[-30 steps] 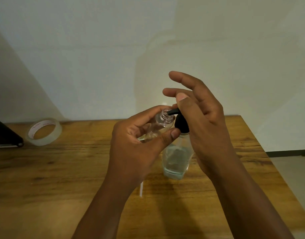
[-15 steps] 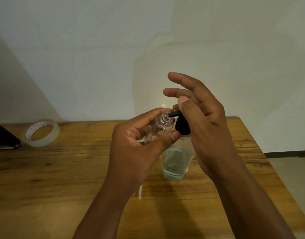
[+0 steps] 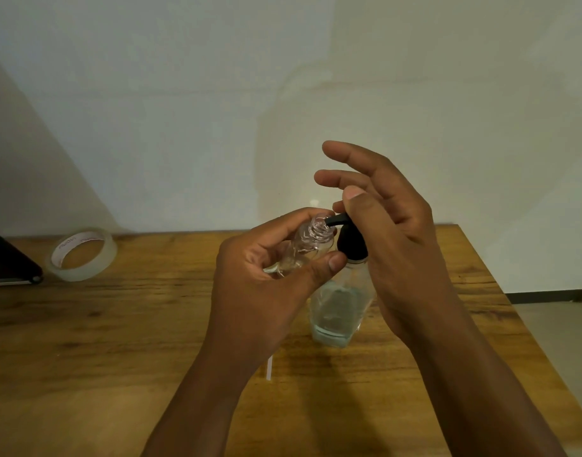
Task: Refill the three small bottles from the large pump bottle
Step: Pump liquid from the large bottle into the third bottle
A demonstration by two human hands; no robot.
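A large clear pump bottle [image 3: 339,311] with a black pump head [image 3: 350,240] stands on the wooden table, a little liquid at its bottom. My left hand [image 3: 266,285] holds a small clear bottle [image 3: 311,244], uncapped and tilted, its open mouth right at the tip of the black spout. My right hand [image 3: 391,232] rests on top of the pump head, thumb pressing down, the other fingers spread above. The other small bottles are not in view.
A roll of clear tape [image 3: 82,253] lies at the back left of the table [image 3: 118,341]. A dark flat object [image 3: 9,265] sits at the left edge. A thin white strip [image 3: 269,367] lies below my left wrist. The table's right edge is close.
My hands and both bottles stay in nearly the same pose. The view has shifted slightly; the right thumb stays on the pump head.
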